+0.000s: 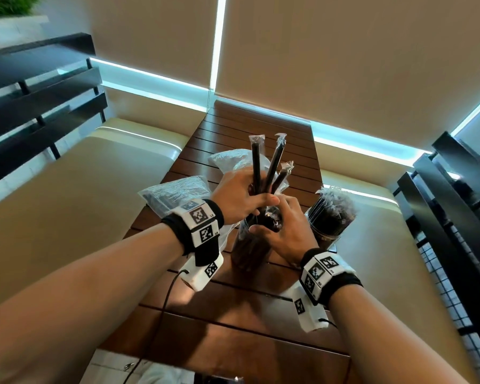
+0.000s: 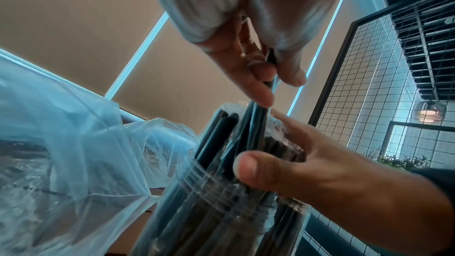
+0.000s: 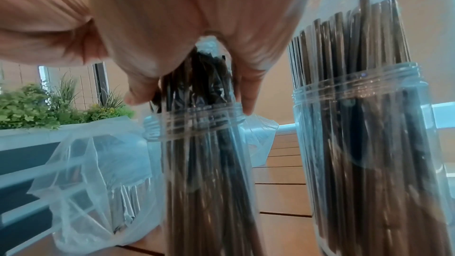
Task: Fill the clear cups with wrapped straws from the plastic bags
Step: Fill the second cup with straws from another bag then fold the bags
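Note:
My left hand grips three wrapped black straws that stick up above the near clear cup. In the left wrist view its fingertips pinch the straws just over the cup's mouth. This cup holds several dark straws. My right hand is curled over the cup's mouth, thumb on the rim. The right wrist view shows its thumb and a finger on either side of the straw tops at the rim. A second clear cup, packed with straws, stands to the right.
One plastic bag with straws lies left of the near cup, and a crumpled one lies behind it. All rest on a narrow slatted wooden table between beige benches. A black wire grid stands at the right.

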The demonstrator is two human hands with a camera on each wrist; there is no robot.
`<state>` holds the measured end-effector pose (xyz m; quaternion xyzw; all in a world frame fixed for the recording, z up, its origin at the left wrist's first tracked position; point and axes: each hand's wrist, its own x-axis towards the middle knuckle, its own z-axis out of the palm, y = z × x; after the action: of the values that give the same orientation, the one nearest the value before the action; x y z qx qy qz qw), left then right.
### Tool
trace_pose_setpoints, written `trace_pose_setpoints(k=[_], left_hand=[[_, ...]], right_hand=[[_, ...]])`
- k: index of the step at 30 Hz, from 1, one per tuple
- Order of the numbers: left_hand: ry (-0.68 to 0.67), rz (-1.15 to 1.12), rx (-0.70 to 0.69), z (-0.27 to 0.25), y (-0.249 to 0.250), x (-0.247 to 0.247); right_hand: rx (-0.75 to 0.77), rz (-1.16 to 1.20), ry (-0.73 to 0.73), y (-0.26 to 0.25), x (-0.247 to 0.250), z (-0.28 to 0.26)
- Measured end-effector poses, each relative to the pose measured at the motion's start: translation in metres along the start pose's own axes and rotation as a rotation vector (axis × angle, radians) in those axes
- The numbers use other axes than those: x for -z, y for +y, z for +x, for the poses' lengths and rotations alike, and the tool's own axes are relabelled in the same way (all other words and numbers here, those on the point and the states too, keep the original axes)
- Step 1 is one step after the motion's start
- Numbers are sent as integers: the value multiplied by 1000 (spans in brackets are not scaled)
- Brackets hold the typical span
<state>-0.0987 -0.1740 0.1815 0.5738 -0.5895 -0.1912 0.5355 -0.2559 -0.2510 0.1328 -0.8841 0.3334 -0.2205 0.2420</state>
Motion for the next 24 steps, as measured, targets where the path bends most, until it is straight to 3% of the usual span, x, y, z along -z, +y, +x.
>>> trace_pose_setpoints(k=[6,10,16,19,22,24], left_hand=[[70,179,-104,3,-13,-3],[33,255,-135,1,-18,-9],[-58,344,-54,-4,-27,-15],[9,430,-38,5,-12,-1],[86,414,-189,23,14,11],[6,435,-308,32,28,9]], right_hand=[[10,-119,55,-2,-3,2],[-27,-120,58,-2,-3,1],[-20,-140,62,-3,-4,-1],[-35,-156,66,-4,-7,-2],[-59,-157,55,-4,-7,-2],[-54,-147,57,-5,-7,-2]])
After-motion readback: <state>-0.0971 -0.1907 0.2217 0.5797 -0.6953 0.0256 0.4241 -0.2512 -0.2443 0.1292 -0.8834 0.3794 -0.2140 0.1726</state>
